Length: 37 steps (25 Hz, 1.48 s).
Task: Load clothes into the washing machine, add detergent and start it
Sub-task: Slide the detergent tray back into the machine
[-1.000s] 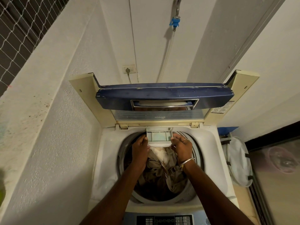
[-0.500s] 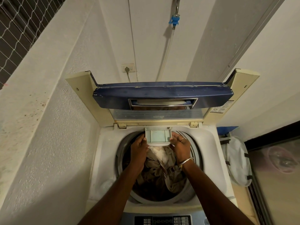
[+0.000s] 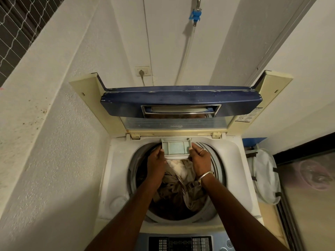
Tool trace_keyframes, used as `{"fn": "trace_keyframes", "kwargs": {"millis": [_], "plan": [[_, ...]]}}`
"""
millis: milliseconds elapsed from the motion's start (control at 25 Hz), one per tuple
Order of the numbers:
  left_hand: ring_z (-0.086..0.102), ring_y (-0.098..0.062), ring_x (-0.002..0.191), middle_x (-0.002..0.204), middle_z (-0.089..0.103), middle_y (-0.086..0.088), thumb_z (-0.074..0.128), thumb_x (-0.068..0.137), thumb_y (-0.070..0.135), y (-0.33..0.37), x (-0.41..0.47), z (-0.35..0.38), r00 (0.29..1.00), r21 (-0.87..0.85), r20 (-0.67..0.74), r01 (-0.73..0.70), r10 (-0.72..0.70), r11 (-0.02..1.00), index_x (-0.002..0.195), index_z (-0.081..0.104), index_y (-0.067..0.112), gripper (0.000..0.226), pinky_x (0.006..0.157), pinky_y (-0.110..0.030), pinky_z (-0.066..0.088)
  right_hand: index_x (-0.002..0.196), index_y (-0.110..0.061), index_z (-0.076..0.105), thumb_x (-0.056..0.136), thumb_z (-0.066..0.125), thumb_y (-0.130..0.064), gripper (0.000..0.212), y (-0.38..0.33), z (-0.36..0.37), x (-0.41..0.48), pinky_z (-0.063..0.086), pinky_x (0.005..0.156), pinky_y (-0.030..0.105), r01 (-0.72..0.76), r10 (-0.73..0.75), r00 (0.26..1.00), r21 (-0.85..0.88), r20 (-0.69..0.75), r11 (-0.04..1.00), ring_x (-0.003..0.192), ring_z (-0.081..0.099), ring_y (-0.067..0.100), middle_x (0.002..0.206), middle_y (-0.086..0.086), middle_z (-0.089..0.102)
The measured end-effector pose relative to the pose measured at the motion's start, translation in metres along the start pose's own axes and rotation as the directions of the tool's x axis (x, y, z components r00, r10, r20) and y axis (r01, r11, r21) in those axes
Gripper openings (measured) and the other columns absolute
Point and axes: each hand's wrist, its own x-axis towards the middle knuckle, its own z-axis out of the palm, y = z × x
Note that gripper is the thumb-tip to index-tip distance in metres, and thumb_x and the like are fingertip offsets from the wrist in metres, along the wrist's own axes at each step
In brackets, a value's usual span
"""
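Observation:
A top-loading washing machine (image 3: 117,171) stands with its blue lid (image 3: 181,104) folded up at the back. Brown and white clothes (image 3: 181,183) lie heaped in the drum. At the drum's far rim the pale detergent drawer (image 3: 176,148) is pulled out toward me. My left hand (image 3: 155,163) grips its left side with the thumb on the edge. My right hand (image 3: 200,162), with a ring and a metal bangle, grips its right side. The control panel (image 3: 181,243) shows at the bottom edge.
A white wall runs close on the left. A wall socket (image 3: 143,71) and a blue tap (image 3: 195,15) with a hose sit behind the machine. A white mesh laundry basket (image 3: 266,176) stands to the right, beside a glass door (image 3: 308,196).
Both hands have drawn the detergent drawer out from the rim, so more of its tray shows over the drum. The camera has tilted slightly.

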Motion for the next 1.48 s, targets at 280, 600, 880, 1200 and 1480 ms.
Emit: {"fn": "trace_keyframes", "kwargs": {"millis": [280,600,880,1200,1480], "plan": [[0.065,-0.022,0.106,0.123,0.066,-0.005,0.048,0.102,0.036,0.007,0.010,0.005,0.996,0.055,-0.063,0.074,-0.070,0.996,0.137,0.057,0.018,0.040,0.097,-0.045,0.054,0.096,0.000,0.072,0.095,0.061,-0.015,0.019,0.002,0.005,0.005,0.055,0.059,0.029,0.001,-0.008,0.998,-0.117,-0.059,0.993,0.062,0.061,0.013,0.079,0.018,0.072],[0.067,-0.025,0.102,0.112,0.070,-0.005,0.038,0.100,0.049,-0.006,0.011,0.014,0.986,0.198,-0.165,0.009,0.024,0.980,0.127,0.063,0.022,0.045,0.094,-0.048,0.054,0.092,-0.015,0.075,0.095,0.061,-0.014,0.015,-0.004,0.006,0.005,0.051,0.056,0.020,0.017,-0.023,0.998,-0.107,-0.056,0.994,0.062,0.063,0.013,0.075,0.010,0.071],[0.061,-0.028,0.111,0.121,0.065,-0.013,0.035,0.106,0.030,0.008,0.008,0.022,0.974,0.330,-0.207,-0.017,0.089,0.944,0.128,0.060,0.007,0.041,0.098,-0.040,0.049,0.079,-0.015,0.069,0.097,0.055,-0.022,0.024,0.002,0.007,0.007,0.046,0.058,0.021,0.114,-0.134,0.989,-0.276,-0.054,0.954,0.063,0.061,0.009,0.068,0.000,0.066],[0.059,-0.027,0.114,0.122,0.063,-0.012,0.033,0.105,0.036,0.005,0.004,0.030,0.967,0.309,-0.247,0.023,0.057,0.951,0.133,0.057,0.014,0.043,0.100,-0.046,0.049,0.094,-0.015,0.073,0.098,0.057,-0.023,0.018,0.003,0.004,0.006,0.047,0.067,0.015,0.086,-0.106,0.992,-0.237,-0.072,0.968,0.075,0.064,0.002,0.080,-0.003,0.069],[0.061,-0.028,0.110,0.118,0.065,-0.012,0.033,0.106,0.034,0.006,0.008,0.033,0.957,0.253,-0.290,0.049,0.028,0.966,0.123,0.061,0.009,0.040,0.096,-0.044,0.051,0.091,-0.015,0.074,0.098,0.058,-0.022,0.019,0.000,0.006,0.006,0.046,0.059,0.013,0.093,-0.108,0.992,-0.222,-0.059,0.971,0.064,0.063,0.004,0.072,0.001,0.070]]}}
